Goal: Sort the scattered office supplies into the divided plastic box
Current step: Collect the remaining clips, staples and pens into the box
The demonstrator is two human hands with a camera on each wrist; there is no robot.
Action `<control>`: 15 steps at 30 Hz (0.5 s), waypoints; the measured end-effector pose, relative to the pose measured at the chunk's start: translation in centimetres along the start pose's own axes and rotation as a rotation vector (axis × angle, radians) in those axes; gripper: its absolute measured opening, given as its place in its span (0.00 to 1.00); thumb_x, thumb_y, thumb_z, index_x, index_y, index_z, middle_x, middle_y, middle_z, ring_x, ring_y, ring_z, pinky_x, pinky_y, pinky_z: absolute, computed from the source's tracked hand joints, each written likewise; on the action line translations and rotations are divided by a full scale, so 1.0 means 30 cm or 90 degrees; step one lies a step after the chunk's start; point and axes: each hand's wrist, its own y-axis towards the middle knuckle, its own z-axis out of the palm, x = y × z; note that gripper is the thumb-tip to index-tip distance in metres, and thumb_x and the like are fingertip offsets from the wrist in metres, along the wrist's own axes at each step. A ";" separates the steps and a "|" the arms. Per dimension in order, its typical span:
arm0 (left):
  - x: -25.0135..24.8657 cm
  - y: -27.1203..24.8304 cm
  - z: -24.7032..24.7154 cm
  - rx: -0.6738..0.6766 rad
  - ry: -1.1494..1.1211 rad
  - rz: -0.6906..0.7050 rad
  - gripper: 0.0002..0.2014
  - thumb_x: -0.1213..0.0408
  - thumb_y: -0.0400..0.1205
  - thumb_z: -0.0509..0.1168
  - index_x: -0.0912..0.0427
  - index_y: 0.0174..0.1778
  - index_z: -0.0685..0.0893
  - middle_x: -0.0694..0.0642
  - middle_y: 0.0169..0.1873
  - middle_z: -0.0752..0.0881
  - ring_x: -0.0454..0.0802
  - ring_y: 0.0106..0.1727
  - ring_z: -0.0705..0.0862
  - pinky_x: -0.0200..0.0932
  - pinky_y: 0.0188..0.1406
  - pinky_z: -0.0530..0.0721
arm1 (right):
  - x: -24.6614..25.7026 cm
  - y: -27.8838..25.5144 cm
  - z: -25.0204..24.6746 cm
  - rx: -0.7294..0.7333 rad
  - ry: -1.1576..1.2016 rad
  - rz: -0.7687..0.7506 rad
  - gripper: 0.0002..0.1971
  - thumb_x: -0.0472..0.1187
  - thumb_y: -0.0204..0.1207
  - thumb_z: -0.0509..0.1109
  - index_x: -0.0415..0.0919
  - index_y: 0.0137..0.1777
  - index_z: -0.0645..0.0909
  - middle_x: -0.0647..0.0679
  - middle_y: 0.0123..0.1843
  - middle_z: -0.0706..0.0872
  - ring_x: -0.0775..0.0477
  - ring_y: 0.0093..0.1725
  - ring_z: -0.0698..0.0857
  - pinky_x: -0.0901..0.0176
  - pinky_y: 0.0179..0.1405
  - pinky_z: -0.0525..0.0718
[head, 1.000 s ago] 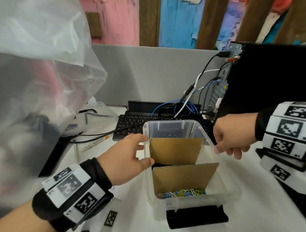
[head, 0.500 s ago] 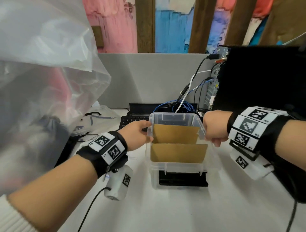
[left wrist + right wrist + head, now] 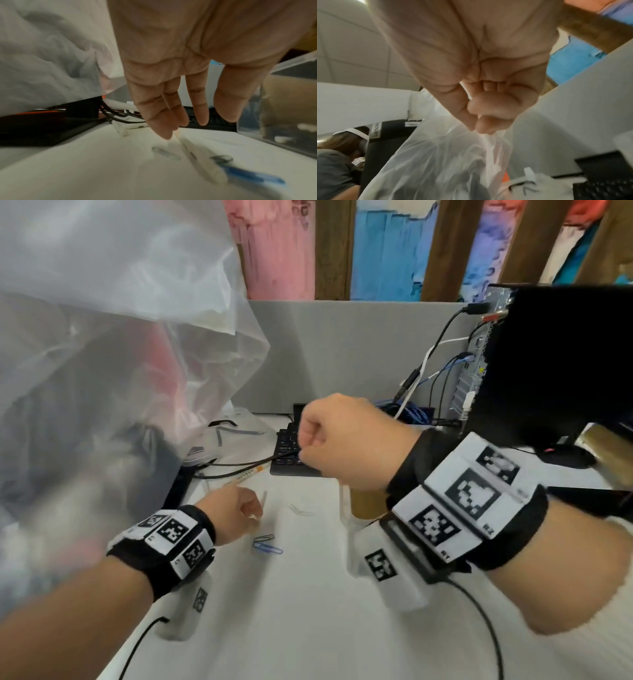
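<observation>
Several paper clips lie loose on the white table: two blue ones (image 3: 267,546) and pale ones (image 3: 301,510). My left hand (image 3: 236,505) reaches down over them with straight fingers (image 3: 164,121), the tips just above a clip (image 3: 165,152) and a blurred white pen-like thing (image 3: 202,159). It holds nothing. My right hand (image 3: 339,440) hangs higher, curled into a fist (image 3: 488,108) with nothing plainly in it. The clear divided box (image 3: 343,503) with its cardboard divider (image 3: 366,503) is mostly hidden behind my right wrist; its wall (image 3: 288,105) shows right of my left hand.
A big clear plastic bag (image 3: 120,354) fills the left side. A white-and-orange pen (image 3: 245,475), black cables (image 3: 236,465) and a keyboard (image 3: 287,455) lie behind the clips. A black computer tower (image 3: 565,364) stands at the back right against a grey partition (image 3: 342,354).
Both hands have let go of the box's sides. My left hand has dropped to the left over the loose clips, and my right hand has risen in a fist, covering the box.
</observation>
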 end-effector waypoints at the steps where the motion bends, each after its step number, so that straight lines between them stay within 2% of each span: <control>1: 0.015 -0.005 0.011 0.007 0.009 -0.002 0.07 0.61 0.75 0.70 0.44 0.38 0.79 0.47 0.44 0.82 0.45 0.42 0.79 0.35 0.44 0.76 | 0.033 0.005 0.032 0.003 0.008 -0.019 0.08 0.35 0.77 0.64 0.35 0.52 0.83 0.42 0.50 0.86 0.41 0.50 0.85 0.59 0.46 0.83; 4: 0.042 -0.012 0.048 0.024 0.049 -0.005 0.06 0.57 0.78 0.68 0.44 0.39 0.77 0.48 0.43 0.78 0.47 0.45 0.78 0.35 0.44 0.72 | 0.101 0.034 0.172 0.085 -0.015 -0.033 0.10 0.35 0.80 0.61 0.33 0.55 0.81 0.42 0.54 0.82 0.42 0.53 0.83 0.59 0.44 0.80; 6: 0.054 -0.002 0.065 0.048 0.080 0.014 0.04 0.55 0.78 0.68 0.45 0.39 0.80 0.48 0.40 0.76 0.50 0.45 0.80 0.34 0.44 0.72 | 0.110 0.068 0.284 0.152 -0.011 0.008 0.10 0.34 0.80 0.62 0.32 0.57 0.79 0.38 0.54 0.83 0.38 0.54 0.83 0.58 0.41 0.76; 8: 0.060 0.001 0.072 0.056 0.102 0.022 0.04 0.56 0.78 0.68 0.48 0.38 0.82 0.46 0.35 0.73 0.49 0.41 0.80 0.34 0.42 0.72 | 0.095 0.106 0.385 0.198 -0.013 0.046 0.12 0.34 0.79 0.63 0.31 0.61 0.78 0.37 0.59 0.83 0.38 0.59 0.83 0.57 0.44 0.77; 10: 0.068 0.006 0.076 0.050 0.113 0.026 0.03 0.59 0.78 0.68 0.53 0.44 0.84 0.46 0.35 0.76 0.47 0.41 0.78 0.35 0.41 0.72 | 0.074 0.136 0.468 0.228 -0.019 0.080 0.15 0.34 0.78 0.65 0.31 0.64 0.77 0.37 0.62 0.82 0.38 0.62 0.82 0.55 0.51 0.80; 11: 0.075 0.009 0.077 0.046 0.115 0.021 0.02 0.60 0.78 0.67 0.53 0.43 0.83 0.46 0.36 0.77 0.47 0.42 0.78 0.35 0.41 0.72 | 0.068 0.147 0.502 0.238 -0.022 0.095 0.16 0.34 0.77 0.67 0.32 0.64 0.77 0.37 0.62 0.82 0.38 0.62 0.82 0.54 0.53 0.80; 12: 0.077 0.008 0.074 0.033 0.119 0.029 0.00 0.62 0.78 0.66 0.53 0.43 0.82 0.46 0.36 0.78 0.48 0.44 0.79 0.35 0.41 0.72 | 0.061 0.159 0.528 0.242 -0.024 0.103 0.16 0.36 0.76 0.69 0.33 0.63 0.77 0.37 0.62 0.82 0.38 0.62 0.82 0.53 0.53 0.81; 15: 0.109 0.016 0.067 0.026 0.103 0.012 0.06 0.67 0.77 0.66 0.55 0.46 0.86 0.48 0.42 0.82 0.50 0.51 0.83 0.33 0.42 0.72 | 0.046 0.190 0.575 0.270 -0.039 0.112 0.20 0.41 0.73 0.74 0.35 0.63 0.77 0.40 0.61 0.83 0.39 0.62 0.82 0.53 0.54 0.80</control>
